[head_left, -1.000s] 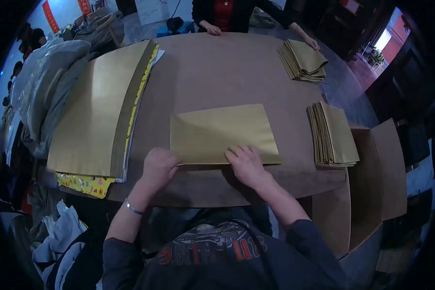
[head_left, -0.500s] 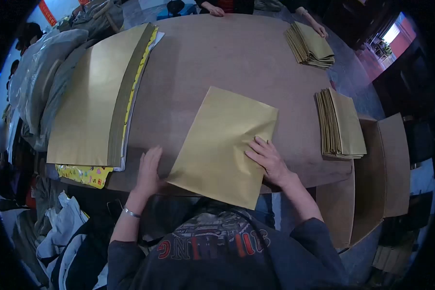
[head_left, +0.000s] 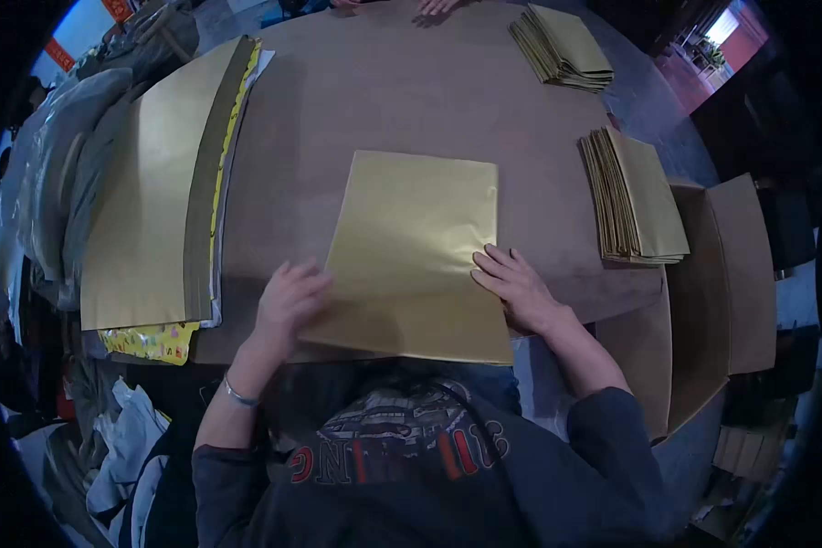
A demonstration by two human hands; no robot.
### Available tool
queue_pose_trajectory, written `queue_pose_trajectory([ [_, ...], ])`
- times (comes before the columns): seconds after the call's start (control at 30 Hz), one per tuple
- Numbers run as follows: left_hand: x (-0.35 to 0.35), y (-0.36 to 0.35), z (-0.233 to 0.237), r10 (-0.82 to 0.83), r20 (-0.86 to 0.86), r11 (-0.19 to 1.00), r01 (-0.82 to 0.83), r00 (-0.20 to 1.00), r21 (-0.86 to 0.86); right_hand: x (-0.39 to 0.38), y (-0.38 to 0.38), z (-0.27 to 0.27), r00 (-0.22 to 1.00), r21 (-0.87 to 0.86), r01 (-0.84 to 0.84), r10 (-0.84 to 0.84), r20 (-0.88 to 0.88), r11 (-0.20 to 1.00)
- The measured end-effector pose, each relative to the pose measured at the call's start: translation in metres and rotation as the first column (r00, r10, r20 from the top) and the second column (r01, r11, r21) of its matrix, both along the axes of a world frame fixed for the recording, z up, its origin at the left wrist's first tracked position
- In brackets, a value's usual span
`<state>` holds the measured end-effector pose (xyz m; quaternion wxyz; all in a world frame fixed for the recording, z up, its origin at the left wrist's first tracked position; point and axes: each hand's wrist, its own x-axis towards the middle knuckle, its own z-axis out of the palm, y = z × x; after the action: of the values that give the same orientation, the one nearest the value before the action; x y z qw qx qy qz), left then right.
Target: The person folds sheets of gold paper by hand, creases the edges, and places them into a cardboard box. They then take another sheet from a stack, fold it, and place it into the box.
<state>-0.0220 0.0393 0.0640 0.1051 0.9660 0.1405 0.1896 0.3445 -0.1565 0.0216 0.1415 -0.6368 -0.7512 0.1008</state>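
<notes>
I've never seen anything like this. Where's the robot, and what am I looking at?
There's no robot: these are a person's bare hands, seen from a camera worn on their head and looking down. On the brown table lies a gold-coloured sheet. The right hand rests on its right edge; the left hand is at its left edge, too blurred to tell whether it touches. A thick sheet pile lies to the left, two folded bundles to the right. Another person's hand shows at the far edge.

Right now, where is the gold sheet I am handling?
In the head view's centre, the gold sheet lies on the table, between the left hand and right hand.
</notes>
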Motion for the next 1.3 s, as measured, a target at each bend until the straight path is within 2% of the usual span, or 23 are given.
queue_pose_trajectory([
  [0.07,-0.002,-0.017,0.001,-0.031,0.009,0.997,0.031,0.999,-0.064,0.003,-0.002,-0.003,0.999,0.004,-0.021,0.021,-0.026,1.0],
  [0.13,-0.01,-0.029,-0.017,-0.174,0.074,0.965,0.185,0.982,-0.186,0.007,-0.005,-0.001,0.995,-0.037,-0.019,0.015,-0.101,0.999],
  [0.17,-0.01,-0.041,-0.019,-0.146,0.046,0.946,0.153,0.988,-0.287,0.011,-0.006,-0.009,0.99,-0.035,-0.029,0.024,-0.139,0.999],
  [0.2,-0.002,-0.043,-0.02,-0.149,0.043,0.944,0.155,0.988,-0.29,0.015,-0.006,-0.01,0.99,-0.037,-0.026,0.02,-0.142,0.999],
  [0.27,0.012,-0.044,-0.024,0.048,-0.174,0.981,-0.079,0.984,-0.179,0.019,-0.007,-0.011,0.975,-0.026,-0.047,0.041,-0.216,0.999],
  [0.4,0.022,-0.026,-0.039,0.009,-0.128,0.998,-0.017,0.992,-0.062,0.018,-0.008,-0.017,0.958,-0.035,-0.002,-0.008,-0.286,0.999],
  [0.47,0.011,-0.011,-0.054,-0.114,-0.067,0.951,0.089,0.991,-0.296,0.019,-0.011,-0.027,0.952,-0.025,0.031,-0.037,-0.302,0.999],
  [0.5,0.012,-0.016,-0.056,-0.049,-0.02,0.922,0.038,0.999,-0.385,0.017,-0.01,-0.024,0.946,-0.014,0.054,-0.055,-0.32,0.998],
  [0.53,0.012,-0.023,-0.058,-0.051,-0.019,0.922,0.04,0.998,-0.386,0.013,-0.011,-0.019,0.94,0.011,0.089,-0.081,-0.331,0.996],
  [0.57,0.013,-0.032,-0.06,0.17,-0.013,0.821,-0.149,0.985,-0.551,0.009,-0.009,-0.016,0.905,-0.03,0.175,-0.173,-0.389,0.984],
  [0.6,0.016,-0.038,-0.057,0.383,-0.048,0.651,-0.306,0.923,-0.695,0.005,-0.006,-0.015,0.858,-0.077,0.254,-0.261,-0.442,0.964],
  [0.63,0.02,-0.037,-0.049,0.386,-0.051,0.648,-0.31,0.921,-0.696,0.001,0.0,-0.016,0.886,0.085,0.282,-0.225,-0.406,0.956],
  [0.67,0.026,-0.032,-0.038,0.384,-0.11,0.684,-0.362,0.917,-0.633,-0.004,0.006,-0.013,0.886,0.082,0.276,-0.221,-0.407,0.958],
  [0.73,0.038,-0.024,-0.032,0.389,-0.171,0.715,-0.414,0.905,-0.563,-0.016,0.019,-0.001,0.817,-0.046,0.526,-0.52,-0.248,0.849],
  [0.77,0.043,-0.021,-0.032,0.471,-0.186,0.684,-0.49,0.863,-0.54,-0.02,0.032,-0.014,0.837,0.286,0.536,-0.456,-0.303,0.794],
  [0.8,0.048,-0.017,-0.032,0.548,-0.198,0.647,-0.562,0.813,-0.515,-0.021,0.04,-0.017,0.838,0.289,0.534,-0.452,-0.305,0.795],
  [0.9,0.058,-0.01,-0.027,0.579,-0.195,0.573,-0.565,0.792,-0.594,-0.019,0.053,-0.02,0.807,0.21,0.59,-0.58,-0.112,0.78],
  [0.93,0.058,-0.008,-0.029,0.58,-0.194,0.572,-0.565,0.791,-0.594,-0.018,0.055,-0.018,0.808,0.211,0.588,-0.579,-0.111,0.781],
  [1.0,0.056,-0.004,-0.036,0.597,-0.213,0.57,-0.596,0.774,-0.566,-0.014,0.059,-0.014,0.785,0.084,0.619,-0.616,-0.059,0.781],
  [1.1,0.055,-0.009,-0.035,0.62,-0.234,0.575,-0.636,0.749,-0.514,-0.011,0.062,-0.013,0.79,0.067,0.612,-0.609,-0.061,0.788],
  [1.13,0.055,-0.009,-0.03,0.592,-0.294,0.537,-0.64,0.75,-0.55,-0.015,0.064,-0.005,0.753,-0.02,0.656,-0.657,-0.033,0.754],
  [1.2,0.058,-0.008,-0.025,0.585,-0.339,0.532,-0.664,0.737,-0.525,-0.014,0.065,-0.006,0.758,-0.008,0.652,-0.652,-0.012,0.758],
  [1.3,0.055,-0.004,-0.032,0.559,-0.379,0.527,-0.669,0.737,-0.524,-0.016,0.069,0.002,0.734,-0.112,0.675,-0.679,0.006,0.729],
])
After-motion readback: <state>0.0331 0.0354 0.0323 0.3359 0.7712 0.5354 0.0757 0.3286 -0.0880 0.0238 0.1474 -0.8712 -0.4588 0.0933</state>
